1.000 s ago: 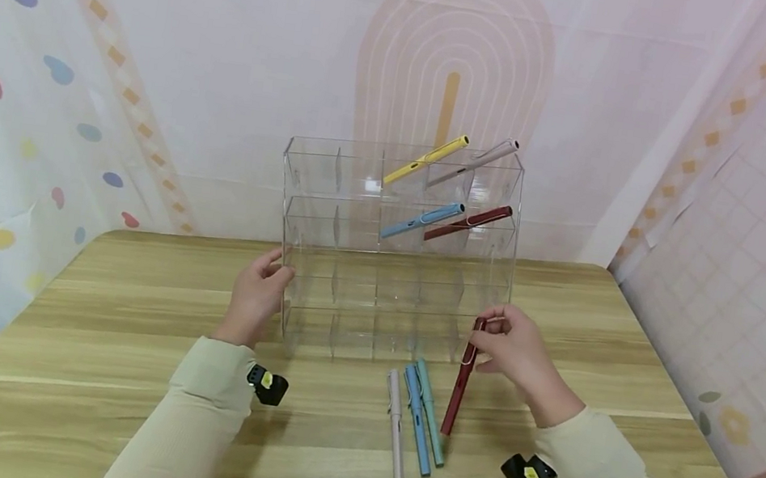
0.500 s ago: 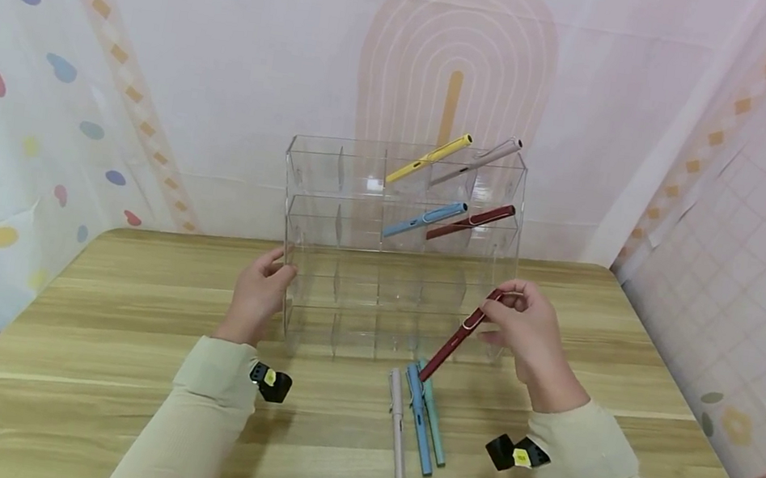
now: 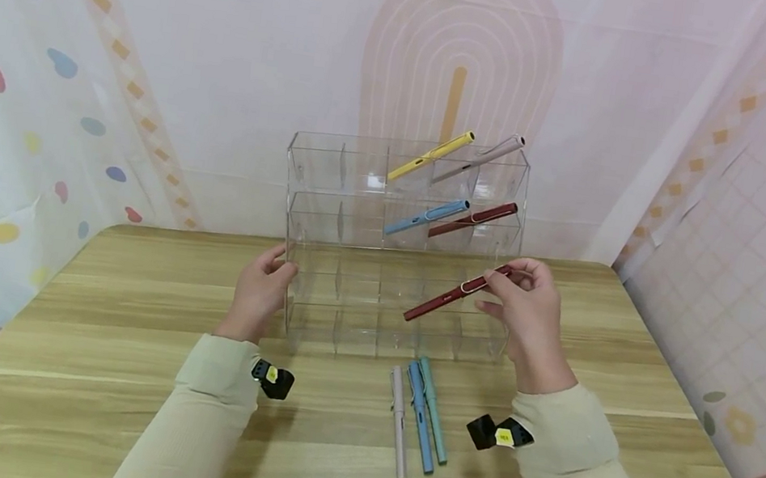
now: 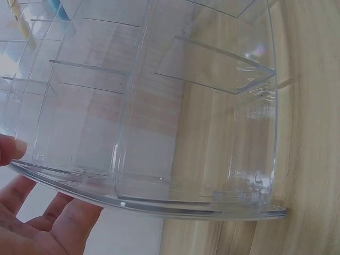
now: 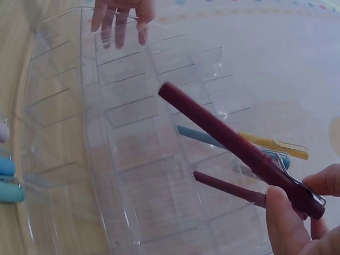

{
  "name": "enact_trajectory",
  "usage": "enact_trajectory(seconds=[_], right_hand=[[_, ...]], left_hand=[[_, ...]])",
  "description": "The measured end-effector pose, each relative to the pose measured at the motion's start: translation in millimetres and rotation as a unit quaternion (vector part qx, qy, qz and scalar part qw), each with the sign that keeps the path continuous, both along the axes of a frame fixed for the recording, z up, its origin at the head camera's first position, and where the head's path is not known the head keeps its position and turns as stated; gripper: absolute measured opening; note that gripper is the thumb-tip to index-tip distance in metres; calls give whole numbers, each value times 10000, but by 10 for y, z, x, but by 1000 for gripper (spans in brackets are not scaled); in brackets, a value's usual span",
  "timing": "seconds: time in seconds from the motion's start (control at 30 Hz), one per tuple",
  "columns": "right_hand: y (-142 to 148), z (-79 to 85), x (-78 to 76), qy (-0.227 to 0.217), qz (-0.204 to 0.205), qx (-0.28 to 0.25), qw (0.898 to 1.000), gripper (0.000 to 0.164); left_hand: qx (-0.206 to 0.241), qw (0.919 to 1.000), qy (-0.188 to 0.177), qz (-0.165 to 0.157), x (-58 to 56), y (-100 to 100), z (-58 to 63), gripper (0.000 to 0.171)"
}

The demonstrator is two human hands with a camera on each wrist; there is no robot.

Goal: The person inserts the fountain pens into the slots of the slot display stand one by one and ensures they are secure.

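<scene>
A clear acrylic pen rack (image 3: 335, 315) with tiered compartments stands upright on the table. My left hand (image 3: 262, 285) grips its left side panel, the thumb inside and the fingers outside in the left wrist view. My right hand (image 3: 527, 312) pinches a dark red pen (image 3: 443, 303) by its clip end. That pen slants in front of the rack's lower tiers, its free end pointing down and left. In the upper tiers lean a yellow pen (image 3: 431, 156), a grey pen (image 3: 484, 158), a light blue pen (image 3: 428, 217) and another dark red pen (image 3: 474, 220).
On the wooden table (image 3: 115, 365) before the rack, a pale lilac pen (image 3: 398, 425), a blue pen (image 3: 421, 416) and a teal pen (image 3: 434, 409) lie side by side. A patterned curtain (image 3: 252, 74) hangs behind the table.
My right hand has risen and moved slightly inward with the dark red pen, which has swung from near vertical to a shallow slant. My left hand has kept its hold on the rack.
</scene>
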State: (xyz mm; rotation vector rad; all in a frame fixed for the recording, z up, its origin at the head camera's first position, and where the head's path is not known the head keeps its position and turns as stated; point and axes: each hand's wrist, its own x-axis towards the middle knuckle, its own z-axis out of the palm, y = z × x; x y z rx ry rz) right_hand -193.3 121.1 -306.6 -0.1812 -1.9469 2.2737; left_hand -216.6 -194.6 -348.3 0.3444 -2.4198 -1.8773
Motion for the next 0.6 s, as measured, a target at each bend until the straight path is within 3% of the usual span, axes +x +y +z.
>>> enact_trajectory(seconds=[0.33,0.6], right_hand=[[-125,-9,-92,330,-635,-664,9952,25],[-234,-32,-170,415,-884,-870,9914,26]], left_hand=[[-5,10000,-16,6,3,7,3,52],[17,10000,55,39,-4,13,-14,51]])
